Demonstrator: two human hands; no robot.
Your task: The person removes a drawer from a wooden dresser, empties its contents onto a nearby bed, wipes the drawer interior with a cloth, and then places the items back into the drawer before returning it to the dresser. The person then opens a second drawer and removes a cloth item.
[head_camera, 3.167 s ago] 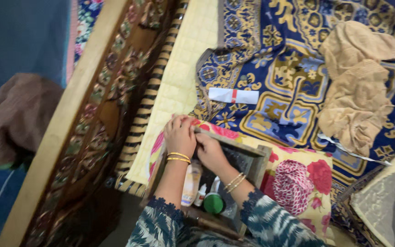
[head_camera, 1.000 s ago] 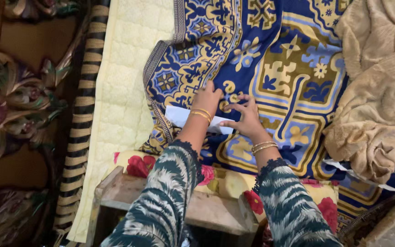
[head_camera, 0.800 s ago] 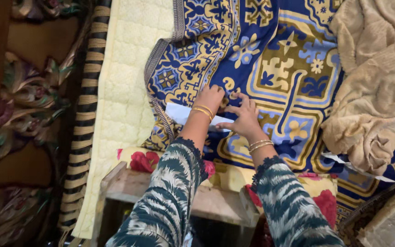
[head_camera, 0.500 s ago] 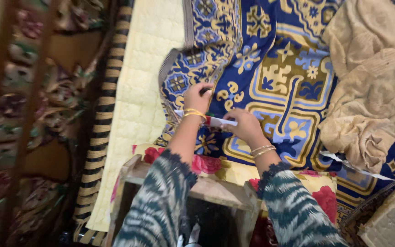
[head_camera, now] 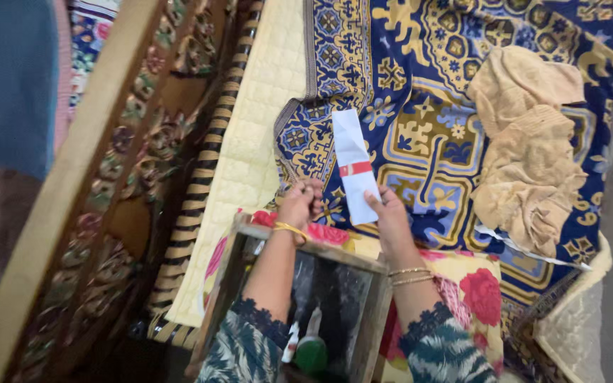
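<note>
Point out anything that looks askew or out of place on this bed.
The blue patterned spread is folded back at its corner, baring the yellow quilted pad. A tan cloth lies crumpled on it. The right hand holds a white packet with a red band; nothing looks spilled or broken.

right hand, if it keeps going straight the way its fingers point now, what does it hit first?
The right hand points up-frame and already grips the white box. Beyond that, probably the blue patterned bedspread; the beige cloth lies off to the side. Depth is unclear.
</note>
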